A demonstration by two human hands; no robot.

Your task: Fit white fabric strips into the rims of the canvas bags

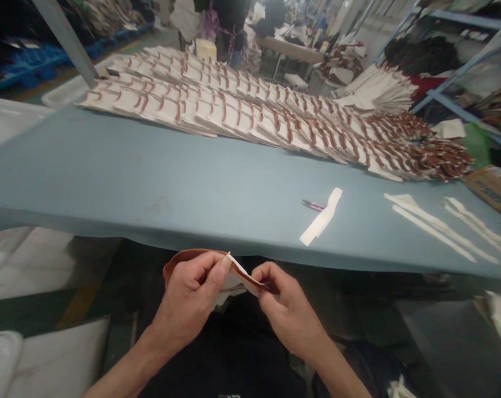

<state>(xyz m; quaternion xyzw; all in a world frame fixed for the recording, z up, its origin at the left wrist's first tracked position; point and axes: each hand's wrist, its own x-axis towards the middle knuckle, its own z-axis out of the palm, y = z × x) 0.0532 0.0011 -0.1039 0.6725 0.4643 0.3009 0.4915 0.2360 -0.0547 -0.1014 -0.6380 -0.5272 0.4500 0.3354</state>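
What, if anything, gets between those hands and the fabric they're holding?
Nothing visible does: the left hand and right hand both pinch the fabric directly, by the near edge of the table.

Our left hand (192, 290) hides part of the brown-and-white piece (241, 270), and our right hand (282, 304) covers its right end. Well right of our hands, the picture's edge cuts off a cardboard box (491, 190), its lettering blurred; left of them, a white tub (1, 359) is cut off too.
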